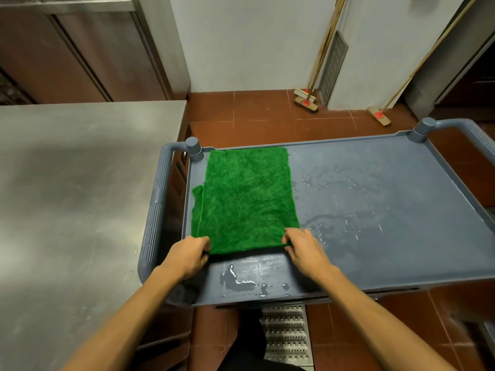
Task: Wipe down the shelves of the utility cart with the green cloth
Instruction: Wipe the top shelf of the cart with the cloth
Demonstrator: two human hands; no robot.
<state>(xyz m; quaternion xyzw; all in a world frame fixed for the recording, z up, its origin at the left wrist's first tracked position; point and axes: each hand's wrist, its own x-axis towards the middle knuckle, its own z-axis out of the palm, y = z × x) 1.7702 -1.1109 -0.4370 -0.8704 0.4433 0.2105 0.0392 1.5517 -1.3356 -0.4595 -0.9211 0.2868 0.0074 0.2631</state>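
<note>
A green cloth (246, 199) lies spread flat over the left part of the blue-grey top shelf of the utility cart (388, 188). My left hand (188, 255) pinches the cloth's near left corner. My right hand (302, 249) pinches its near right corner. The near edge of the cloth is lifted slightly off the shelf. Water drops and small puddles (345, 207) cover the shelf to the right of the cloth and near the front edge.
A steel table (80, 183) stands close against the cart's left handle (158, 207). Brooms (306, 101) lean on the white wall beyond the cart. A red tile floor and a metal drain grate (285, 333) lie below the cart's near edge.
</note>
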